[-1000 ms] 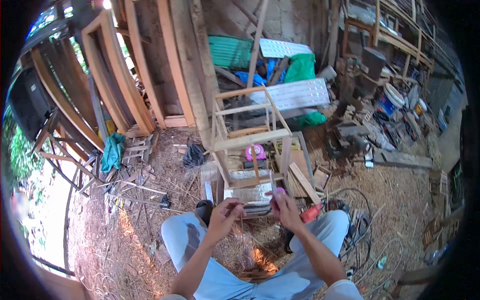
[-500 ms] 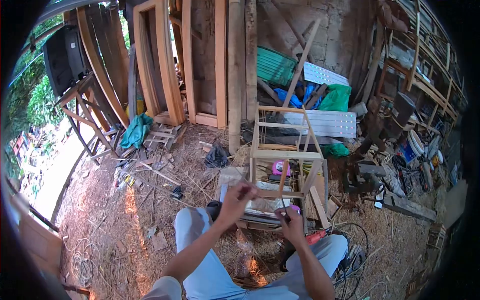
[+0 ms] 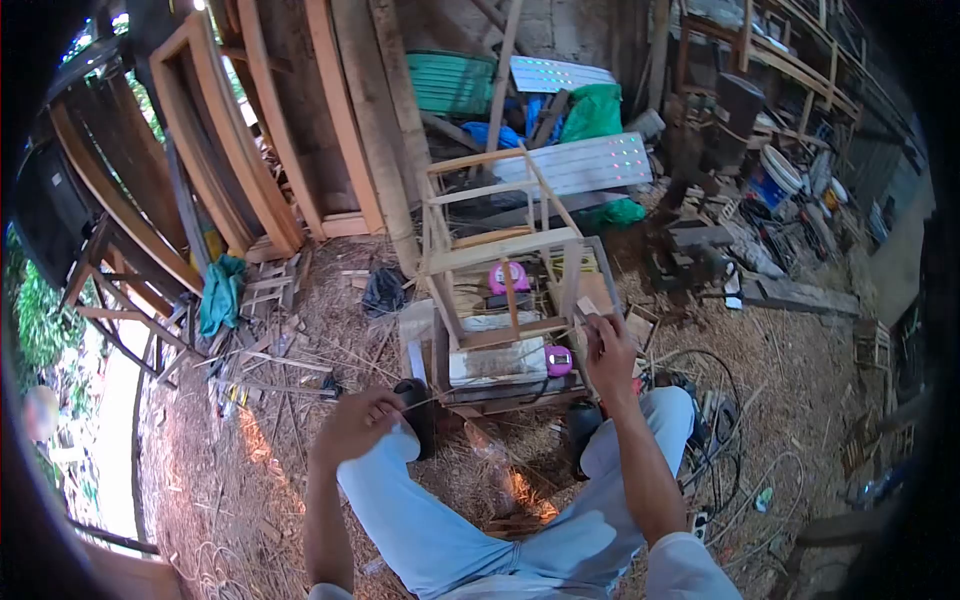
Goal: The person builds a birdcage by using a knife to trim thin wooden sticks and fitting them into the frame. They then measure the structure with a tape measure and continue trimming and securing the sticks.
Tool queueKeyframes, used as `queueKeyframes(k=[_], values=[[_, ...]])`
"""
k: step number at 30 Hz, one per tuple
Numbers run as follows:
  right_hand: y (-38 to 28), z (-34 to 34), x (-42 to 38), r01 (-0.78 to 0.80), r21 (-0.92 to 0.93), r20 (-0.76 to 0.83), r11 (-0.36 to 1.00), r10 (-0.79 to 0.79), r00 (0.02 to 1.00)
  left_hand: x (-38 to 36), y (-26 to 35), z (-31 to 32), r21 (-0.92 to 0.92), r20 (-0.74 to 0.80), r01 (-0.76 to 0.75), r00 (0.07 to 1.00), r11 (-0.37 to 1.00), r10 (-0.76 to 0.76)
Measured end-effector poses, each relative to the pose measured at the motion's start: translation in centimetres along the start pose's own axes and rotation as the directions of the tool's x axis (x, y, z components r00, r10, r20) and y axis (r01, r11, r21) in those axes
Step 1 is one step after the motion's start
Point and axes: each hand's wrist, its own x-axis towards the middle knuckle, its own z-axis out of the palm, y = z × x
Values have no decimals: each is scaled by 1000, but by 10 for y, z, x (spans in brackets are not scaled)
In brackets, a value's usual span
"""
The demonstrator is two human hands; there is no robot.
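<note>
My left hand (image 3: 360, 425) is over my left knee, with its fingertips pinched on a thin light strip (image 3: 422, 402) that points toward the wooden frame. My right hand (image 3: 610, 355) is just right of the frame, fingers curled; a small object seems to be between them, but I cannot make it out. In front of me stands a small frame of pale wooden bars (image 3: 500, 250), with a short upright slat (image 3: 511, 300) in its lower part. A pink tape measure (image 3: 507, 278) and a purple tape measure (image 3: 558, 361) lie in and beside the frame.
A power cable (image 3: 735, 400) curls over the straw-strewn ground at my right. Wooden door frames (image 3: 215, 130) lean at the left. Behind the small frame lie a white perforated panel (image 3: 590, 165) and green plastic (image 3: 595, 112). A bucket (image 3: 780, 172) stands among clutter at the right.
My hands have moved apart: the left went left and down to my knee, the right went up beside the frame. The view has turned to the right.
</note>
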Motion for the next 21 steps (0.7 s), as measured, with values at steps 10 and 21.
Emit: queueKeyframes(k=[10, 21], values=[[-10, -6, -12, -223, 220, -74, 950, 244, 967, 41, -26, 123, -63, 102, -162, 981, 985, 168], [-51, 28, -46, -21, -101, 569, 995, 75, 819, 78, -43, 168, -480, 365, 117, 928, 869, 76]])
